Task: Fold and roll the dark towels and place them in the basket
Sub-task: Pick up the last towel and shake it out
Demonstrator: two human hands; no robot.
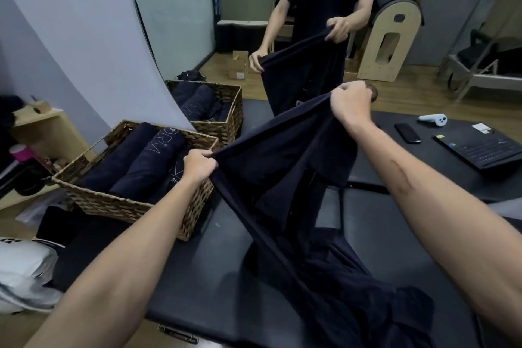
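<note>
**Dark towel stretched above a padded table**

A black padded table (231,285) stands before a wall mirror (169,22) in a wood-floored room; a laptop (480,150), phone (407,133) and white controller (433,119) lie at its far right. The dark towel (282,155), wrinkled and unfolded, hangs taut between the left hand (199,165) and right hand (351,104), each fist clenched around a top corner; its lower end pools on the table. Left of it, a wicker basket (135,206) holds rolled dark towels.
</note>
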